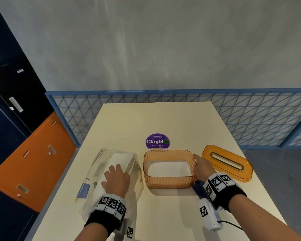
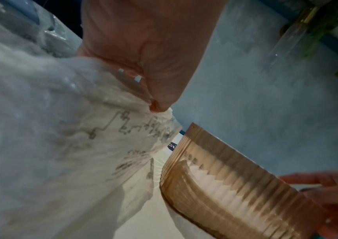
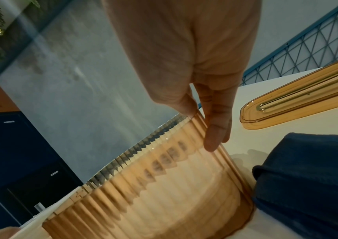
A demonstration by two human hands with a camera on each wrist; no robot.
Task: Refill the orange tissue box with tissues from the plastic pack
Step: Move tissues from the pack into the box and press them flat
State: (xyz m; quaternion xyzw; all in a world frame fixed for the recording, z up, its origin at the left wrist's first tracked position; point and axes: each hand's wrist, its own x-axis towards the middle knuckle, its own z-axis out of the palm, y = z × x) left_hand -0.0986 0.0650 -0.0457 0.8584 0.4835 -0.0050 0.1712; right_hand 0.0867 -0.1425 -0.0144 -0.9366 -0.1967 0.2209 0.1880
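The ribbed orange tissue box stands open in the middle of the table, with a low layer of white tissues on its bottom. My right hand pinches its right wall, thumb at the rim and fingers down the outside. The orange lid with its slot lies flat to the right. The clear plastic pack of white tissues lies to the left of the box. My left hand sits on top of it with curled fingers, and the film bunches at the thumb.
A purple round sticker lies on the cream table behind the box. A dark blue cloth sits by the box's near right corner. Orange and navy cabinets stand to the left, a blue mesh fence behind.
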